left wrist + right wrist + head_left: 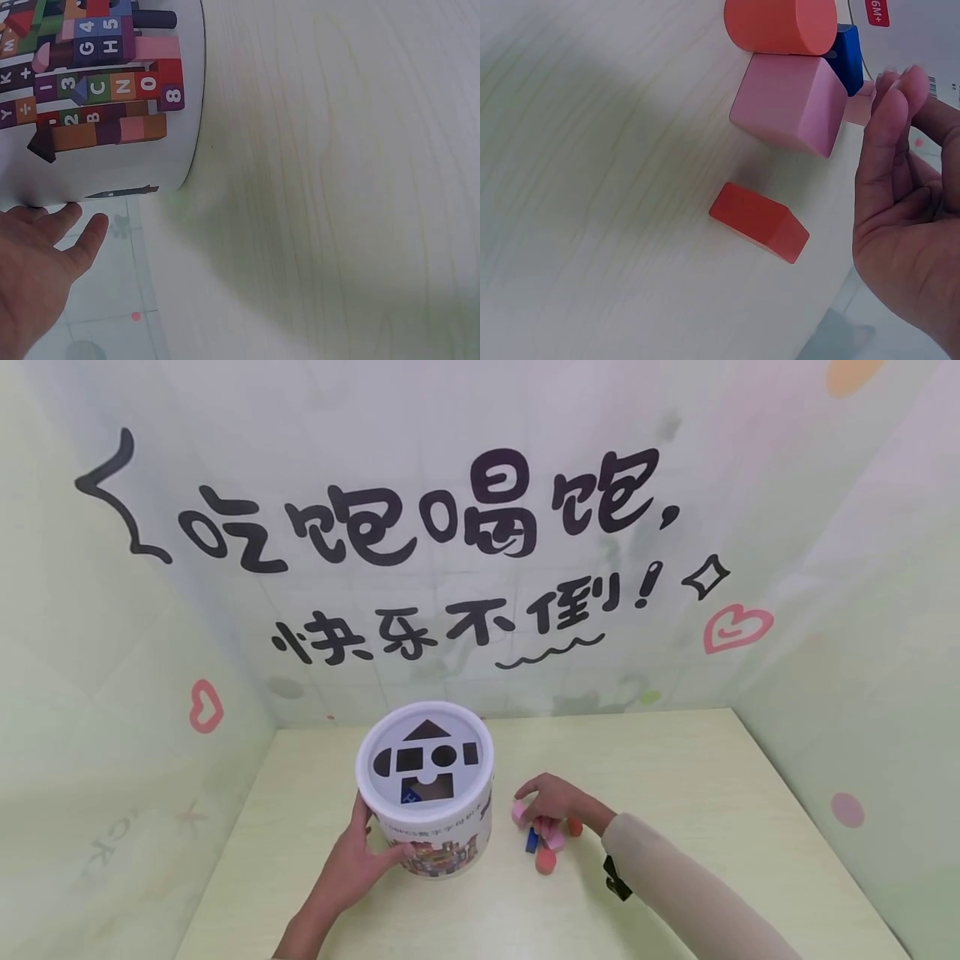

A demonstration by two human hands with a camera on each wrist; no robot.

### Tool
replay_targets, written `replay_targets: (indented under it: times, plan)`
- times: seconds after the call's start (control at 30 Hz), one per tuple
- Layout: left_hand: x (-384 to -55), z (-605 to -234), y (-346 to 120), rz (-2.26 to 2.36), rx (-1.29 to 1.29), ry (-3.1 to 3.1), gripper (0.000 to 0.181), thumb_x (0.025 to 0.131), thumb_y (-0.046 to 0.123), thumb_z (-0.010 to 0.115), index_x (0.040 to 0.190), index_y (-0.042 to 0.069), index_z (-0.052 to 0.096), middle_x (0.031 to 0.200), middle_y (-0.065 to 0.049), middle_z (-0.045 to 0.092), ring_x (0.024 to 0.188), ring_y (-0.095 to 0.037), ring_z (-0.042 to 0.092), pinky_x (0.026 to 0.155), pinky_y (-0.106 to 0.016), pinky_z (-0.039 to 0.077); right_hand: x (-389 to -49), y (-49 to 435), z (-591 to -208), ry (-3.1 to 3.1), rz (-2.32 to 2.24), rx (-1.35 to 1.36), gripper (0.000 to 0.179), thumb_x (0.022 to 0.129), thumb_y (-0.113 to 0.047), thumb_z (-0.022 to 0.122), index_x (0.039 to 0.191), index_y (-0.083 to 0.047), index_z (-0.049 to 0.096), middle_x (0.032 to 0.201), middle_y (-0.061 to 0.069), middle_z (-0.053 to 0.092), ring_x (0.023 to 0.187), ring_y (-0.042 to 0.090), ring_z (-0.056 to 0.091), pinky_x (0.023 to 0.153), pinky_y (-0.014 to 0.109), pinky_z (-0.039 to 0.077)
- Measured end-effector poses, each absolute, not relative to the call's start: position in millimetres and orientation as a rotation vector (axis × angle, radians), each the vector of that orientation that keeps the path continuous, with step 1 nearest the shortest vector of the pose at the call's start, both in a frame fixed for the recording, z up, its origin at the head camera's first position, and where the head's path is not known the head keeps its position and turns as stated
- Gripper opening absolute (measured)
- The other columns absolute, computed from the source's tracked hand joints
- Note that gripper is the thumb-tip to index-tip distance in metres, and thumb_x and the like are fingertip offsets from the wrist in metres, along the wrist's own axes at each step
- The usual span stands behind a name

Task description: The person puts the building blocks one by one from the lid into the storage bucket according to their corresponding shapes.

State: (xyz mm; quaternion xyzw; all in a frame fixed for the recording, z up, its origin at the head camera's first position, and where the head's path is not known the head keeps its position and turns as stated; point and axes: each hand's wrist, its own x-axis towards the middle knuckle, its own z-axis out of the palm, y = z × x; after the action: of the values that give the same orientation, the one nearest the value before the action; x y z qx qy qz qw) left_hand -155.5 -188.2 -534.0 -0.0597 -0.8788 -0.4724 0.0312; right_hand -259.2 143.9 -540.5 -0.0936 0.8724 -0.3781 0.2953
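Observation:
A white block bucket (425, 827) stands on the table, its lid (384, 782) cut with variously shaped holes. My left hand (351, 865) holds the bucket's left side, thumb across the printed front and fingers behind. Inside the lid's lowest hole shows a blue block (411, 796). Right of the bucket, my right hand (557, 802) reaches down over loose blocks, thumb and fingertips close together beside a pink block (519, 812); I cannot tell whether they pinch it. Under this hand lie a blue block (846, 60), a larger pink block (780, 101) and an orange-red cylinder (776, 26).
A red-orange block (754, 217) lies apart from the cluster, on the wrist side of my right hand. The pale wood table (675, 760) meets printed walls (600, 410) at the back and sides. A dark strap piece (618, 881) hangs under my right sleeve.

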Motion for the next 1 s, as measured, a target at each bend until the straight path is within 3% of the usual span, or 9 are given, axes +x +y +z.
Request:
replay_targets:
  times: [0.5,0.67,1.0]
  plan:
    - [-155,-534,-187,-1.475,-0.16,-2.718,0.116,0.073,0.046,0.083,0.153,0.047,-0.002,0.15,-0.016,0.042,0.137,-0.043,0.038,0.103,-0.07,0.035,-255,141,-543,2.367,-0.97,-0.26,0.04,0.085,-0.009,0.071,0.124,-0.002,0.064,0.055,0.004,0.061,0.043,0.011,0.056,0.042,0.019,0.045]
    - [-156,-534,-188,-1.472,-0.203,-2.692,0.116,0.074,0.041,0.083,0.154,0.044,-0.001,0.151,-0.016,0.041,0.137,-0.042,0.038,0.104,-0.067,0.036,-256,142,-543,2.393,-0.957,-0.28,0.039,0.086,-0.01,0.07,0.124,0.0,0.064,0.055,0.004,0.062,0.044,0.012,0.057,0.044,0.021,0.047]
    - [-156,-534,-188,-1.467,-0.198,-2.701,0.116,0.075,0.042,0.083,0.154,0.045,-0.002,0.151,-0.017,0.04,0.137,-0.042,0.038,0.103,-0.068,0.036,-260,145,-532,2.397,-0.967,-0.35,0.017,0.089,-0.012,0.068,0.103,-0.002,0.071,0.056,0.003,0.063,0.045,0.011,0.059,0.044,0.02,0.048]
